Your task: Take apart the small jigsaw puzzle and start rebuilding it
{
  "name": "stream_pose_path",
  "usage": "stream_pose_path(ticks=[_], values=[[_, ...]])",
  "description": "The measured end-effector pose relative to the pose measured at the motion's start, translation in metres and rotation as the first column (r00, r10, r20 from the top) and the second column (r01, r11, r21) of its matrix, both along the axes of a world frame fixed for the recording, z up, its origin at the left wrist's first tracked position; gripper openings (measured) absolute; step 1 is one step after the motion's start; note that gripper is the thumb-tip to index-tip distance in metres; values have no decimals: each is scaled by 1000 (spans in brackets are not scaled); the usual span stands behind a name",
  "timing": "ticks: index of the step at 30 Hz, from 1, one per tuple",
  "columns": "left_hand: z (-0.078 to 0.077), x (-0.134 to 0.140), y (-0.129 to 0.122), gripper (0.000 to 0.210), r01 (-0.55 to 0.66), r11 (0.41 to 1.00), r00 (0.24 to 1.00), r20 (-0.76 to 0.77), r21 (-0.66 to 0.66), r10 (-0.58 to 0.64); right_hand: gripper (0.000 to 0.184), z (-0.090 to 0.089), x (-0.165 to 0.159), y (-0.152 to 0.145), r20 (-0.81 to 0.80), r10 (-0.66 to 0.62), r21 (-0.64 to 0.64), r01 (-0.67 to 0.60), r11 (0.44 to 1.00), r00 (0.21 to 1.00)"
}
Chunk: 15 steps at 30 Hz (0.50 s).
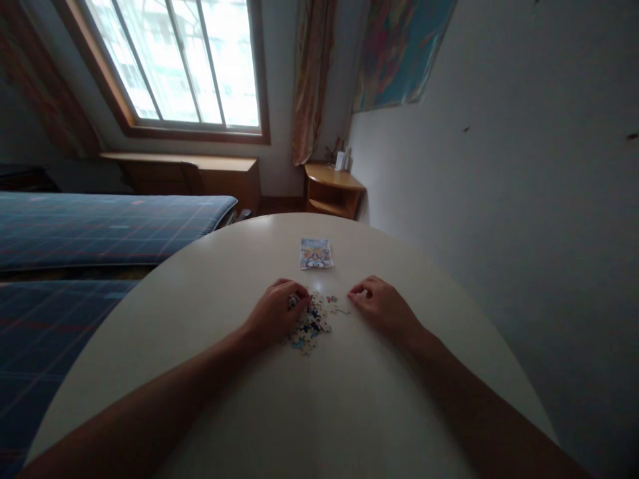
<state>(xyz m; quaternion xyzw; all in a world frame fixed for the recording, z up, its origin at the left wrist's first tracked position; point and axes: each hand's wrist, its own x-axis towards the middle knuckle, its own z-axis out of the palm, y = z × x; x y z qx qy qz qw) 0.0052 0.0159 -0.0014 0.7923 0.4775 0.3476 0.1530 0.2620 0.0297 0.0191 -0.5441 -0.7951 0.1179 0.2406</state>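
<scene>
A heap of small jigsaw puzzle pieces, blue, dark and pale, lies on the white round table. At the heap's upper left, my left hand has thumb and forefinger pinched on a puzzle piece, mostly hidden by the fingers. To the right of the heap, my right hand rests on the table with thumb and forefinger together; what is between them, if anything, is too small to tell. Just left of those fingertips are a few separate pieces. Beyond the heap lies a small colourful printed picture sheet.
Left of the table is a bed with a blue plaid cover. A wooden corner shelf stands past the far edge, and a white wall runs along the right. A long desk sits under the window.
</scene>
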Motion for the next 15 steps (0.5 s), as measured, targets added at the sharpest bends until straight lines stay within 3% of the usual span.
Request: stream_pose_path(ticks=[6,15], values=[[-5,-7,8,9,-206,977,977,61,46,203,12,1,-8,-8,66,177,-15,-176,984,982],[0,-9,5,9,-329,939,914,-216,102,343,5,2,-14,-8,57,201,21,-203,979,978]])
